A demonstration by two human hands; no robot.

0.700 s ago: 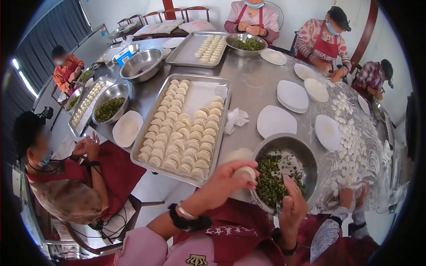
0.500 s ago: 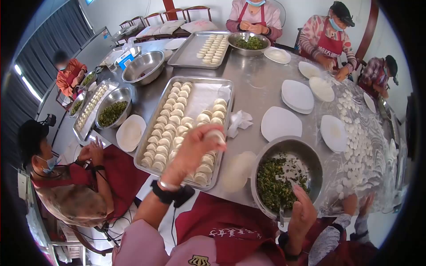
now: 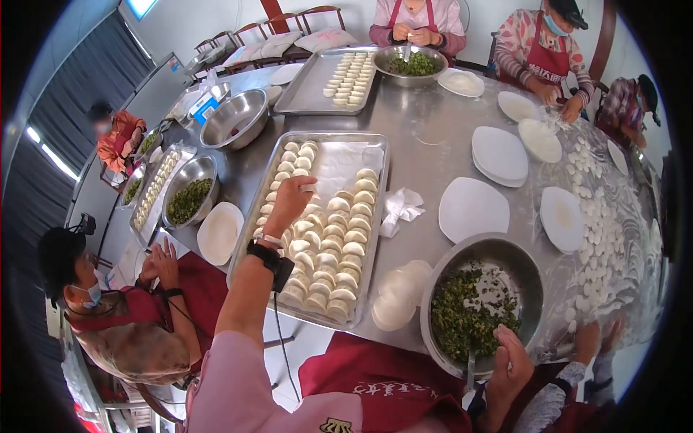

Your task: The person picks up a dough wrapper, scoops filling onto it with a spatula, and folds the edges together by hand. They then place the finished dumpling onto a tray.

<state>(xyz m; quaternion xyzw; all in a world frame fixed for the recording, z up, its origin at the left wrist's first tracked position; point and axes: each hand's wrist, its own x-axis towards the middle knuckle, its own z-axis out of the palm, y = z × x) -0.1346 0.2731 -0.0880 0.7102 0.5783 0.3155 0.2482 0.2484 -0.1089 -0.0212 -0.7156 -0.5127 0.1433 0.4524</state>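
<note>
While the left hand (image 3: 291, 200) pinches a partly hidden dumpling (image 3: 308, 190) between its fingertips, rows of other dumplings (image 3: 336, 245) lie below and around it in a metal tray (image 3: 382, 184). Just beyond the fingertips, to the right, bare lining paper (image 3: 348, 164) shows. A light grip, low and clear of neighbouring edges, would probably spare the soft dough dents and sticking. Farther right of that hand, on the desk (image 3: 419, 160), lie a crumpled tissue (image 3: 402, 208) and overlapping wrappers (image 3: 395, 297); beyond them the right hand (image 3: 511, 366), loosely spread and apparently empty, is beside a spoon (image 3: 471, 366) in a filling bowl (image 3: 530, 289).
</note>
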